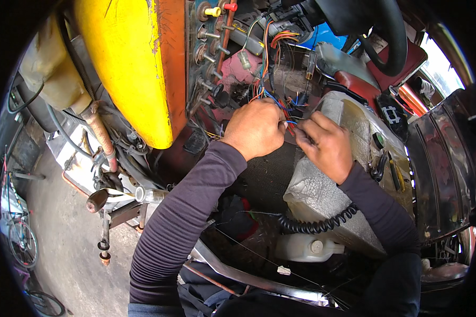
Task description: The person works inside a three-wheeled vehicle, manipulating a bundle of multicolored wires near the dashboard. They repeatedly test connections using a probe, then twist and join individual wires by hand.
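Note:
My left hand (255, 128) is closed with its fingertips on thin wires below a hanging wire bundle (270, 58) of orange, white, red and blue strands. Close to its right, my right hand (327, 141) pinches, and a short blue wire (290, 122) runs between the two sets of fingers. The wire ends inside my fingertips are hidden. Just above my hands, more loose blue and red wire ends stick out. Left of the bundle stands a switch panel (209, 55) with metal toggles, one yellow-tipped and one red-tipped.
A silver padded cover (328, 182) lies under my right forearm, with pliers (396, 171) on its right side. A black coiled cord (318, 226) crosses below, above a white plastic jug (308, 248). A black steering wheel (392, 45) is upper right; a yellow panel (124, 63) stands left.

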